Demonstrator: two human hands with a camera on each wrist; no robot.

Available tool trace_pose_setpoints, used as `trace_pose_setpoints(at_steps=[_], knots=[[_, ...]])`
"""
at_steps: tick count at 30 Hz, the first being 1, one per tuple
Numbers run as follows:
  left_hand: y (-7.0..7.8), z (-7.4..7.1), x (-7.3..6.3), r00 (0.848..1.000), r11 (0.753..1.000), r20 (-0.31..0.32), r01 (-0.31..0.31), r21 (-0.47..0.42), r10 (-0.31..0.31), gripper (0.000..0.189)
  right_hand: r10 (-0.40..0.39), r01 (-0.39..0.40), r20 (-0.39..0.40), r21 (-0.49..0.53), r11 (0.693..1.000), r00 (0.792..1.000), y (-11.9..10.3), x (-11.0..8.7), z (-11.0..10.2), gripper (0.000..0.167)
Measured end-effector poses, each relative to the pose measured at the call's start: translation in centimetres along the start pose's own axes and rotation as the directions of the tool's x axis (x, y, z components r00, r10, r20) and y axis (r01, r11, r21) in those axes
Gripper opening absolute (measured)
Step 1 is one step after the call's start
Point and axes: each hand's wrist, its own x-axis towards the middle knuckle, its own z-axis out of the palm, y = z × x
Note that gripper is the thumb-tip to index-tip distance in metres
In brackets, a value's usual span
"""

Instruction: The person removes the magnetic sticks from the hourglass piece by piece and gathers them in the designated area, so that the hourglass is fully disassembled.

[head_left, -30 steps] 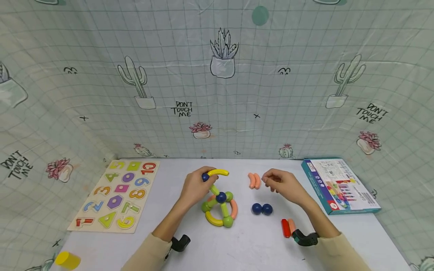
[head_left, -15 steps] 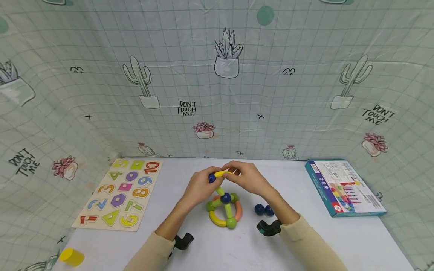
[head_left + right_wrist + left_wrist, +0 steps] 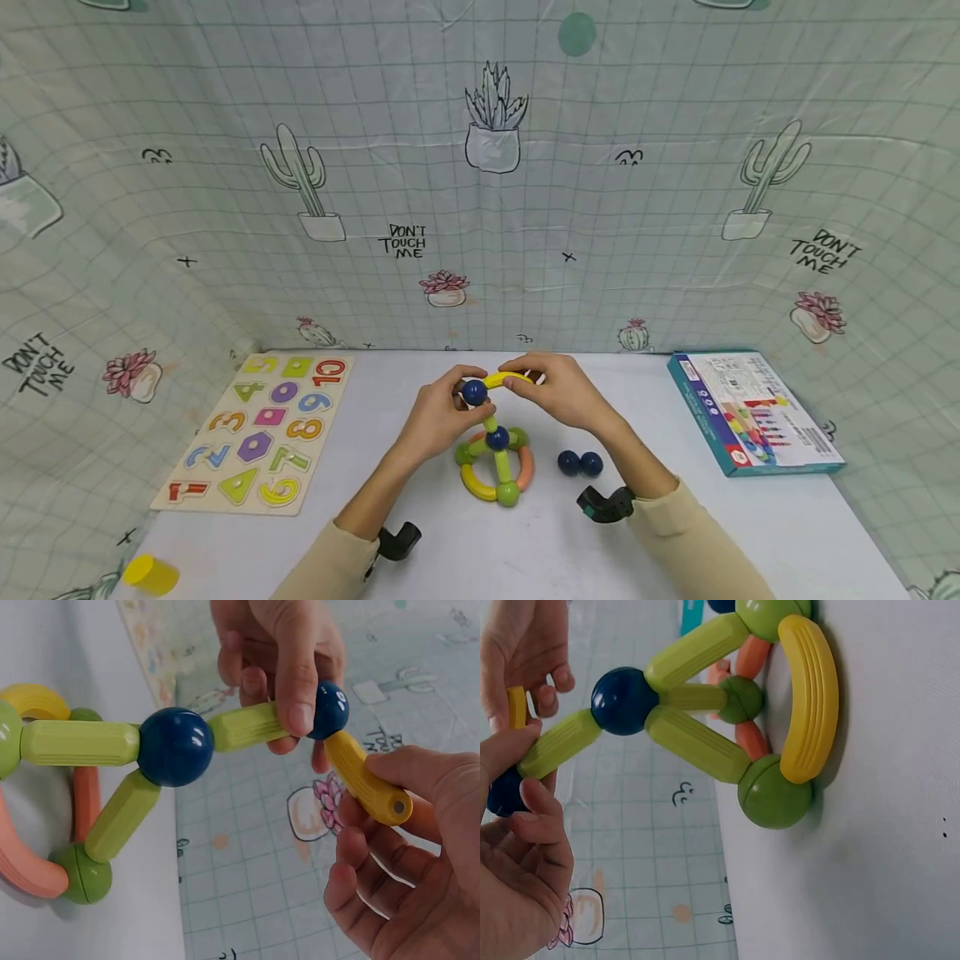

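Observation:
A toy of magnetic rods and balls stands on the table. Its base ring joins green balls (image 3: 508, 493), a yellow curved rod (image 3: 810, 701) and orange curved rods (image 3: 26, 859). Straight green rods rise from it to a blue ball (image 3: 497, 438). Above that, another green rod (image 3: 244, 726) slants up to an upper blue ball (image 3: 474, 392). My left hand (image 3: 441, 417) grips this rod's top end and the upper ball. From that ball extends a second yellow curved rod (image 3: 367, 780), pinched between the thumb and fingers of my right hand (image 3: 568, 392); its far end is free.
Two loose blue balls (image 3: 580, 463) lie right of the toy. A number puzzle board (image 3: 255, 433) lies at the left, a teal-edged box (image 3: 757, 412) at the right. Near the front left corner is a yellow cylinder (image 3: 152, 575). Patterned cloth (image 3: 495, 292) hangs behind.
My right hand has come left from beside the loose orange rods and now pinches the yellow curved rod. My left fingers have shifted, leaving more of the upper blue ball showing.

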Motion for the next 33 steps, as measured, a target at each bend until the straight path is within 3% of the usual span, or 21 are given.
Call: trace_pose_setpoints(at_steps=[3,9,17,24,33], knots=[[0.3,0.2,0.0,1.0,0.999,-0.004,-0.021,0.028,0.021,0.047,-0.002,0.002,-0.008,-0.004,1.0,1.0,0.0,-0.4,-0.4,0.025],[0.8,-0.1,-0.2,0.999,0.994,-0.003,-0.041,0.097,0.042,0.044,0.065,-0.065,-0.001,0.059,0.996,0.998,0.3,-1.4,-1.3,0.027],[0.1,0.3,-0.3,0.998,0.998,-0.046,-0.038,0.055,0.04,0.047,0.097,-0.094,-0.053,0.049,0.994,0.994,1.9,-2.1,-2.4,0.027],[-0.6,1.5,-0.6,0.998,0.998,0.01,-0.056,0.036,0.056,0.034,0.194,-0.191,-0.049,0.069,0.979,0.98,4.0,-2.6,-2.2,0.028],[-0.7,1.8,-1.0,0.996,0.992,0.07,-0.057,0.113,0.049,0.02,0.291,-0.292,-0.047,-0.011,0.956,0.956,7.6,-3.0,-2.4,0.025]])
